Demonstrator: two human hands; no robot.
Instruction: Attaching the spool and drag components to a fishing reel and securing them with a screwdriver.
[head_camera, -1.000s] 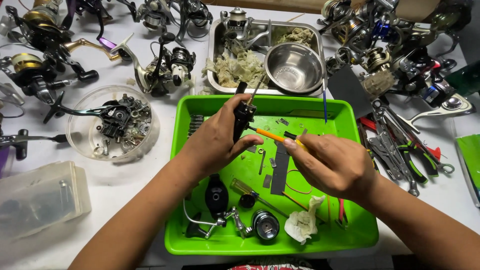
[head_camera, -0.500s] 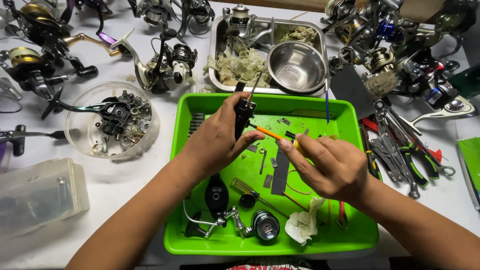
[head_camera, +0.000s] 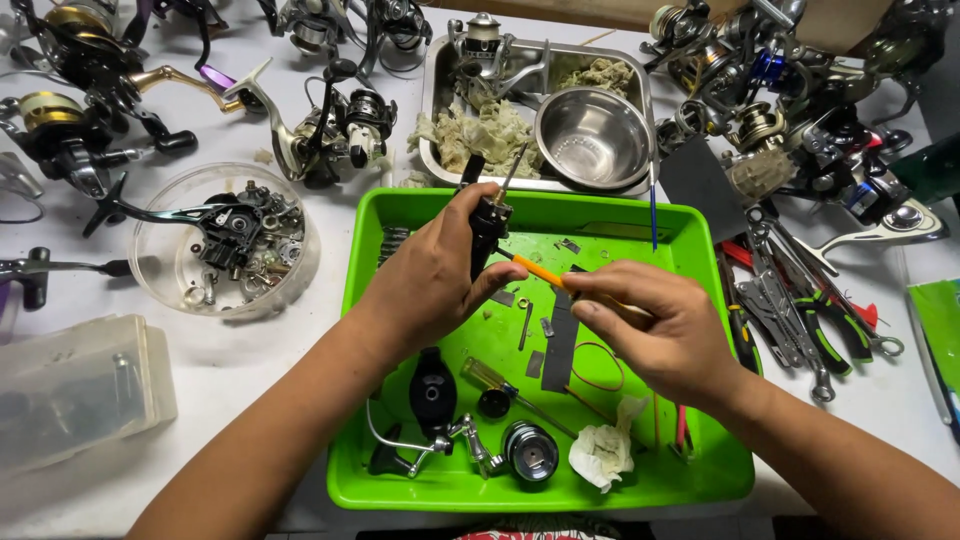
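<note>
My left hand (head_camera: 432, 278) grips a black fishing-reel body (head_camera: 487, 222) with a thin metal shaft sticking up, held above the green tray (head_camera: 700, 478). My right hand (head_camera: 660, 328) pinches a thin orange-handled tool (head_camera: 537, 270) whose tip touches the reel body. Below the hands, in the tray, lie a black reel side cover (head_camera: 433, 388), a yellow-handled screwdriver (head_camera: 488, 378), a bail wire with rotor (head_camera: 425, 445), a round spool (head_camera: 530, 452) and a crumpled tissue (head_camera: 603, 450).
A metal tray (head_camera: 437, 110) with greasy rags and a steel bowl (head_camera: 593, 136) sits behind. A clear bowl of small parts (head_camera: 240, 240) lies left. Several fishing reels (head_camera: 330, 125) crowd the back. Pliers and wrenches (head_camera: 800, 300) lie right, a plastic box (head_camera: 70, 390) front left.
Both hands have shifted slightly within the tray; the orange tool's tip stays against the reel body. Nothing was picked up or put down.
</note>
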